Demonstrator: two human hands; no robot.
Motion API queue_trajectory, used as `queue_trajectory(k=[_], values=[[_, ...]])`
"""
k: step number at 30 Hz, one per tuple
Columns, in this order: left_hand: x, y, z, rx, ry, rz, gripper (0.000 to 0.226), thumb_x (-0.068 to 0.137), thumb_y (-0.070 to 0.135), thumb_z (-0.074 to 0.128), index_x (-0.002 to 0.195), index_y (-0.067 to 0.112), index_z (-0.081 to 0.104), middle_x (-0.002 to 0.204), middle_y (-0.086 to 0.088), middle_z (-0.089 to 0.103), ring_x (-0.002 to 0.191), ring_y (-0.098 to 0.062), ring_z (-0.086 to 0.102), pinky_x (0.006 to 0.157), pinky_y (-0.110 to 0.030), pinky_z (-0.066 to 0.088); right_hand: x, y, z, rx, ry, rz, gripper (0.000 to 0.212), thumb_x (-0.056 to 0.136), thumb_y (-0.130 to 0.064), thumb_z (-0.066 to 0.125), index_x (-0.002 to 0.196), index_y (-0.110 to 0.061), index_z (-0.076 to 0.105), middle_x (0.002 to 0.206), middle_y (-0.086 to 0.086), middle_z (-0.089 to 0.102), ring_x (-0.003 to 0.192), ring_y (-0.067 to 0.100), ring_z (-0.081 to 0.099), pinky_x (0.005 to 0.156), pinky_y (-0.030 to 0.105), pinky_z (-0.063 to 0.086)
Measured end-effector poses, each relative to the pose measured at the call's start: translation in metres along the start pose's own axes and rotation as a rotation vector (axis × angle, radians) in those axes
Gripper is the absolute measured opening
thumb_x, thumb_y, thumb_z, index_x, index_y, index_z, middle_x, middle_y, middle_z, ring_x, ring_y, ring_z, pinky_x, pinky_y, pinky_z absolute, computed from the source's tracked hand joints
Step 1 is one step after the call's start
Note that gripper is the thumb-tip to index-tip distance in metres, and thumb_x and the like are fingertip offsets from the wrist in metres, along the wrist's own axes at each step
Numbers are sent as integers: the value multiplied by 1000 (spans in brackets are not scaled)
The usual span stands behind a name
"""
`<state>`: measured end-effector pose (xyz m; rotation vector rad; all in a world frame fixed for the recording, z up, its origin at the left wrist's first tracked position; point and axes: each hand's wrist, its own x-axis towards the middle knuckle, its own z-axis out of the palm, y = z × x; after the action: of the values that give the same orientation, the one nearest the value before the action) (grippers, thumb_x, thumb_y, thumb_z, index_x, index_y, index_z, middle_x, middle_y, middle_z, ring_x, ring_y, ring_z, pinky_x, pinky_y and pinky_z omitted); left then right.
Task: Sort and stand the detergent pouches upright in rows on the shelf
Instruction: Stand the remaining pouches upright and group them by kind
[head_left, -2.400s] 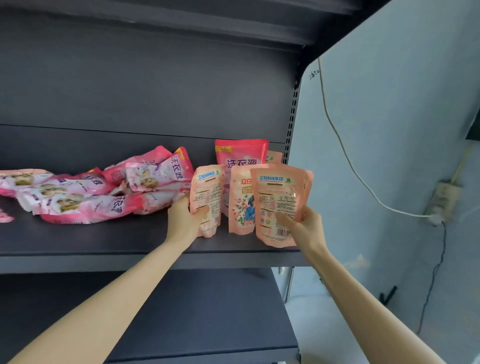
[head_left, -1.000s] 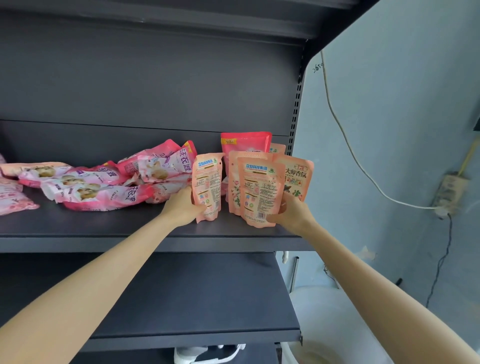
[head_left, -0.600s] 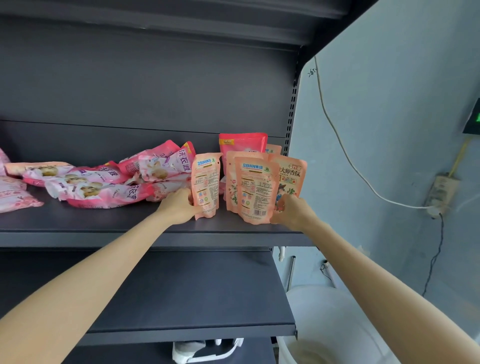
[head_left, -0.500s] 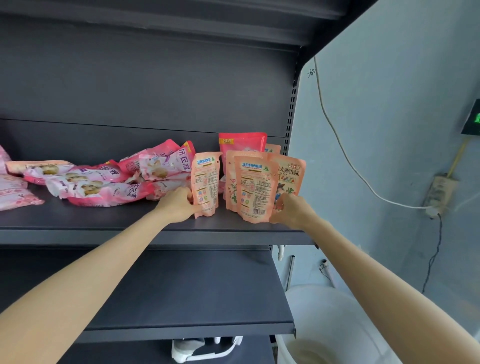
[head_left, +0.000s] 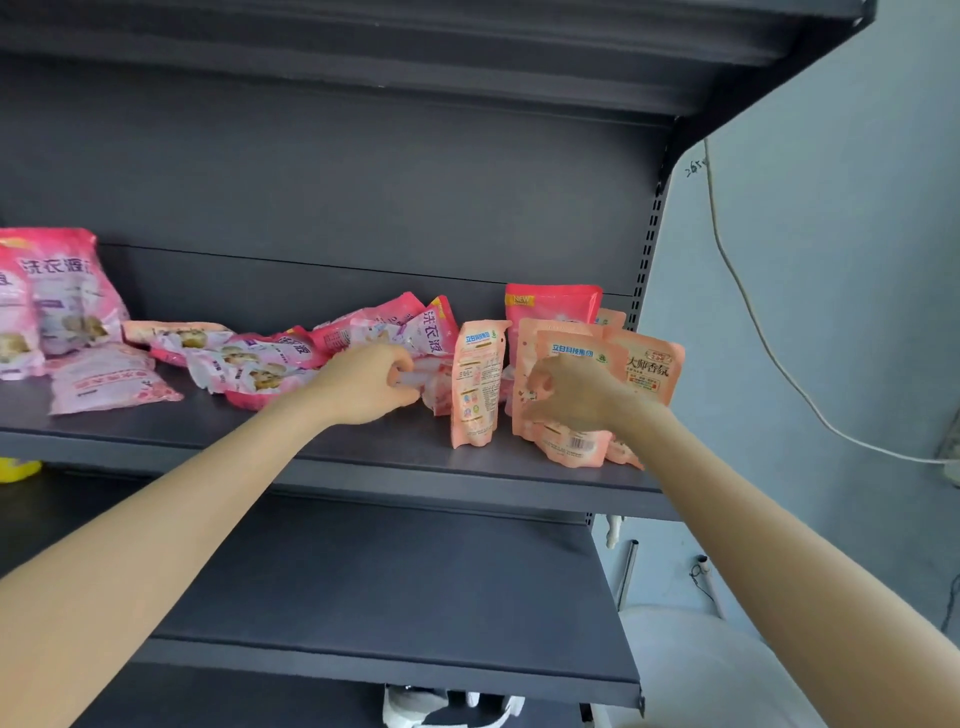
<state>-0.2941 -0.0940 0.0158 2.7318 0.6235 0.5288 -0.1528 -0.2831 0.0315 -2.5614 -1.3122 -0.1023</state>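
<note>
Left hand (head_left: 374, 387) pinching fallen pouch (head_left: 435, 388), right hand (head_left: 576, 400) (fingers curled) seemingly gripping upright pouch (head_left: 570, 446)

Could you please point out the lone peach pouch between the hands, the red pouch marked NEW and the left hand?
lone peach pouch (head_left: 477, 379), head view, middle of its printed face.
red pouch marked NEW (head_left: 556, 309), head view, upper front panel.
left hand (head_left: 363, 387), head view, back of the hand.
</note>
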Motion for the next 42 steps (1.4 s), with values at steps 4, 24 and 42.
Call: queue_trajectory(k=[4,24,42], values=[[-2,-38,-35,24,83,44,38,87,32,62,123,20,57,120,1,62,115,-20,53,94,-33,43,34,-43,4,105,30,-73,41,84,-35,65,122,-20,56,120,5,55,97,23,56,75,32,46],[108,-268,-64,-116,6,131,40,86,34,64,124,24,54,126,3,59,115,-14,55,99,-35,44,210,-195,101,279,248,102,41,84,-32,66,120,-12,58,116,10,63,108,28,58,85,33,46],[273,-271,3,-221,-196,335,65,87,42,61,141,14,39,143,-4,45,129,-16,43,100,-22,33,312,-133,130,439,497,441,75,77,-49,68,131,-6,37,124,9,51,119,32,46,100,48,40]])
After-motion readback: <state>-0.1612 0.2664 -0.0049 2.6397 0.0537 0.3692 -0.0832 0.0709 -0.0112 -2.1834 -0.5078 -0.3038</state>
